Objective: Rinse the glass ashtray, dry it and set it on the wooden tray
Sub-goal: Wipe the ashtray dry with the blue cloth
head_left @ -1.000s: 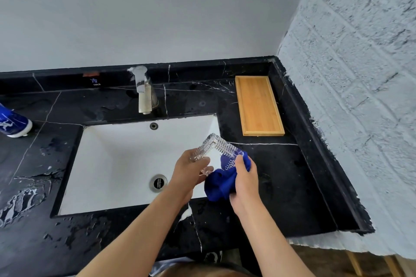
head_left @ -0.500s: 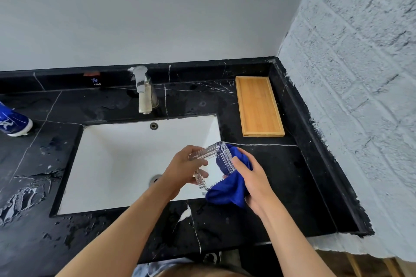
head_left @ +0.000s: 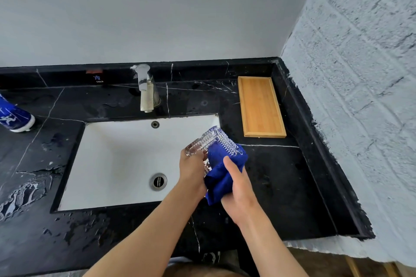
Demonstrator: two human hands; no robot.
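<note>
Fingers first: your left hand (head_left: pixel 193 167) has its fingers curled around the near-left edge of the glass ashtray (head_left: pixel 213 143), pinching it from the side, while your right hand (head_left: pixel 239 183) has its fingers wrapped behind a bunched blue cloth (head_left: pixel 221 170) with the thumb laid flat on top, pressing the cloth into the dish. Compared with half a second ago you've turned the ashtray back up, so one corner now points away from you toward the faucet (head_left: pixel 146 89), and the cloth has gone from the outer side to being stuffed into the hollow. A second ago it sat in much this pose, so I'd say you're rotating it back and forth to wipe every face. That reads to me as drying well underway, rinse already behind you, and only the placing left. The ashtray is held in the air over the right edge of the white sink (head_left: pixel 117 157), tilted, not touching the black marble counter (head_left: pixel 276 177). It looks like thick cut glass, square, with ribbed sides that catch the light; can't tell if any drops are left in those grooves. The wooden tray (head_left: pixel 261 105) sits bare on the counter past your right hand, near the painted brick wall (head_left: pixel 360 96), well apart from the ashtray.
</note>
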